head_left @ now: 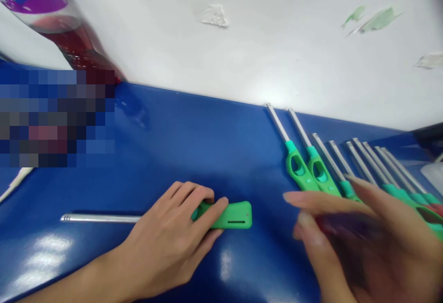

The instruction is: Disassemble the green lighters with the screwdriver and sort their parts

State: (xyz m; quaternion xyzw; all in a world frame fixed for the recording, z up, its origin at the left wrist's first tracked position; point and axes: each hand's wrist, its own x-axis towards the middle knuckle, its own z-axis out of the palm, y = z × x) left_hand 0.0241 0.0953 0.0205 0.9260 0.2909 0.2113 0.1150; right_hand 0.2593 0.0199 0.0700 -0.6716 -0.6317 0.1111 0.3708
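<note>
My left hand (pixel 173 243) is closed around a green gas lighter (pixel 235 215) with a long metal barrel, which lies flat on the blue table. The barrel points left and the handle's end, with a dark slot, sticks out to the right of my fingers. On the right, my right hand (pixel 374 238) is smeared by motion, its fingers curled with thumb and fingertips near each other. A dark purplish shape shows inside its grip, too blurred to name. Behind that hand lies a row of similar green lighters (pixel 297 169), partly hidden by it.
A bottle of red drink (pixel 76 44) with a purple label stands at the back left. Beside it, a pixelated patch hides part of the table (pixel 194 141). A white cable (pixel 15 183) lies at the left edge. A white wall (pixel 256 54) with torn patches rises behind.
</note>
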